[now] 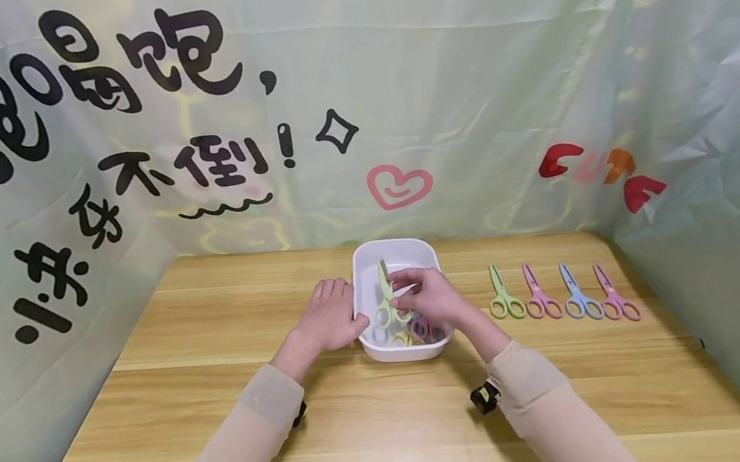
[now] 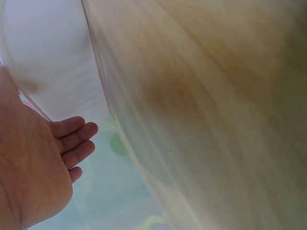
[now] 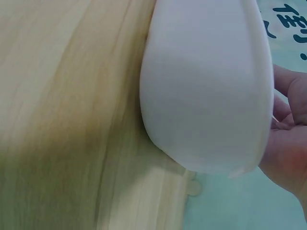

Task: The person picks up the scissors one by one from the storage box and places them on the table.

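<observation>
A white plastic box point(image 1: 401, 354) stands on the table. Inside it lie loose scissors, among them a yellow pair point(image 1: 403, 339) and a purple pair point(image 1: 419, 325), partly hidden by my right hand. My right hand point(image 1: 432, 297) is over the box and pinches light green scissors point(image 1: 385, 284), blades pointing up and away. In the right wrist view the box wall point(image 3: 206, 86) covers part of that hand point(image 3: 292, 129). At the box's left side rests my left hand point(image 1: 328, 316), its thumb touching the rim; in the left wrist view its fingers point(image 2: 76, 139) look fairly straight.
To the right of the box, several scissors lie in a row: green point(image 1: 506, 302), pink point(image 1: 542, 301), blue point(image 1: 582, 300) and another pink pair point(image 1: 618, 303). A printed cloth point(image 1: 464, 91) hangs behind and beside the wooden table point(image 1: 384, 434).
</observation>
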Demonstrator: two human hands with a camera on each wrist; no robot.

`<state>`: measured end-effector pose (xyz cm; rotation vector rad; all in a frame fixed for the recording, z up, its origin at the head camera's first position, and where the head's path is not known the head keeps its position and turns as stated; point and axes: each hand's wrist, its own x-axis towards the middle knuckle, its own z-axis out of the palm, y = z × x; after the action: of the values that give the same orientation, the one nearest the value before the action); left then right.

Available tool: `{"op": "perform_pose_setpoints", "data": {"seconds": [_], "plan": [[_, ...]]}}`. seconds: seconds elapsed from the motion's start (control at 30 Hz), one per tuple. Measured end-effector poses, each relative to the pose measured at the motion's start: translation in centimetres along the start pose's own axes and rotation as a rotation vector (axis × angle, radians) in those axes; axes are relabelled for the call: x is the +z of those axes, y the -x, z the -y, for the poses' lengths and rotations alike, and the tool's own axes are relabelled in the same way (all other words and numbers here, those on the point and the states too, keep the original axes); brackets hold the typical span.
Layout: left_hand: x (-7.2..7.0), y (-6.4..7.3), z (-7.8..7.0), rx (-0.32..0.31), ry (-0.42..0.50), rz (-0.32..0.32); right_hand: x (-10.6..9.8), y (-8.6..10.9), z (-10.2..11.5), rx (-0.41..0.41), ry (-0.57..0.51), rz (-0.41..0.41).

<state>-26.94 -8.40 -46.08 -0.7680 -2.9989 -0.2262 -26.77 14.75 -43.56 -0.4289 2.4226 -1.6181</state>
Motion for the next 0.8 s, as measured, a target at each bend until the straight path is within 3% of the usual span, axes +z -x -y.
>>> {"op": "perform_pose_setpoints", "data": {"seconds": [0.5, 0.8], "plan": [[-0.2, 0.1, 0.0, 0.001, -0.005, 0.017, -1.6, 1.4, 0.6, -0.003, 0.064, -0.091], [-0.1, 0.1, 0.0, 0.005, -0.002, 0.01, -2.7, 2.1, 0.6, 0.0, 0.0, -0.133]]}}
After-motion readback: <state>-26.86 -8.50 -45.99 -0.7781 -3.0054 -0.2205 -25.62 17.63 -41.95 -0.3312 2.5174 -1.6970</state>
